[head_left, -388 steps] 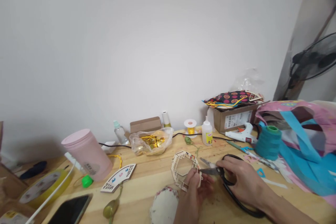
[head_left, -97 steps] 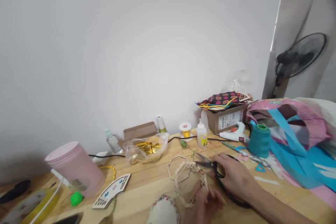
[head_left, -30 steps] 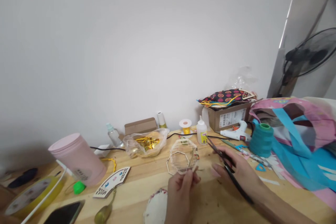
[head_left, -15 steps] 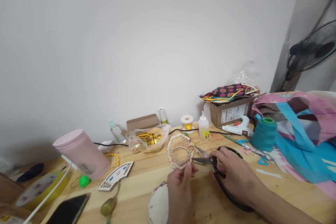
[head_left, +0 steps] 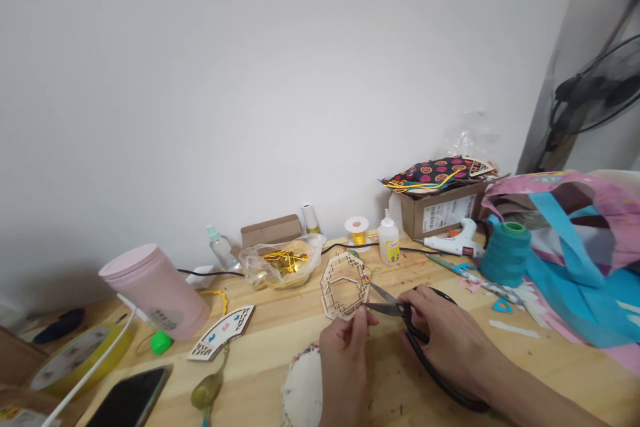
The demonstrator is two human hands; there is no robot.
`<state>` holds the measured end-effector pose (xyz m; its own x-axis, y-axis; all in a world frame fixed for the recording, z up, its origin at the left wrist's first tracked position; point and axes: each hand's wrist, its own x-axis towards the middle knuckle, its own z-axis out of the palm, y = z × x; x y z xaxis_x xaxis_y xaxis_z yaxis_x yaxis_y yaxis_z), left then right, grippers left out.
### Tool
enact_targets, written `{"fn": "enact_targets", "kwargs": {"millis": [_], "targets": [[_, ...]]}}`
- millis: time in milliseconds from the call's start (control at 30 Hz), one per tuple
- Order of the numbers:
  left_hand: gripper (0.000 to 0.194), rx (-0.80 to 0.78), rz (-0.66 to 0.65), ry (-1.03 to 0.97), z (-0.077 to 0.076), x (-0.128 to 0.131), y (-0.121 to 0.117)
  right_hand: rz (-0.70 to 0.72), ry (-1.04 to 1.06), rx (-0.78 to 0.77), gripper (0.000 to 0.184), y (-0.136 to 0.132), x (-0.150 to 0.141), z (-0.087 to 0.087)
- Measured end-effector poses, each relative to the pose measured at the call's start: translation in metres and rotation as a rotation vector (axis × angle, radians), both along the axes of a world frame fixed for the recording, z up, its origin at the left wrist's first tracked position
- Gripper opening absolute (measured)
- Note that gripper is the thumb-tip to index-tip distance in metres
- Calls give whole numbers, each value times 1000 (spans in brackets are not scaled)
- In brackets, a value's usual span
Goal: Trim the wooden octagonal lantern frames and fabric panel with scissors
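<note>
Wooden frame [head_left: 328,293] in your left hand [head_left: 345,355], fingers pinched together on its near edge; can't tell if it touches table [head_left: 255,380]. Your right hand [head_left: 453,343] wrapped around handles of scissors [head_left: 391,309], blades apart, tips by frame's right side. White round piece [head_left: 303,387] beside your left hand. Farther back, glue bottle [head_left: 389,245]. Off right, big teal thread [head_left: 506,257]. Off left, pink cup [head_left: 155,293].

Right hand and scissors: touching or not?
Touching. The head view shows the right hand wrapped around the black handles of the scissors, fingers on the upper loop, blades spread.
</note>
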<state>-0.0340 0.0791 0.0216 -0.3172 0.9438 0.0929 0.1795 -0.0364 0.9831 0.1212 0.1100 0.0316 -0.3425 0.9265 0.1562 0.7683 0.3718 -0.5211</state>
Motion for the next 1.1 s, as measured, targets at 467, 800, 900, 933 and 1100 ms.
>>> {"fn": "enact_targets", "kwargs": {"millis": [467,800,900,933,1100], "targets": [[32,-9,13,-15,-1,1,-1,2,108,-68,21,3,0,2],[32,-19,27,-35,5,-2,0,29,33,216,29,15,18,4],[33,-9,9,-2,6,-4,1,172,-77,264,34,9,14,5],[34,-9,10,21,6,-4,1,170,-108,269,34,8,13,4],[35,-10,10,72,4,-3,-1,53,-196,258,31,4,10,2]]}}
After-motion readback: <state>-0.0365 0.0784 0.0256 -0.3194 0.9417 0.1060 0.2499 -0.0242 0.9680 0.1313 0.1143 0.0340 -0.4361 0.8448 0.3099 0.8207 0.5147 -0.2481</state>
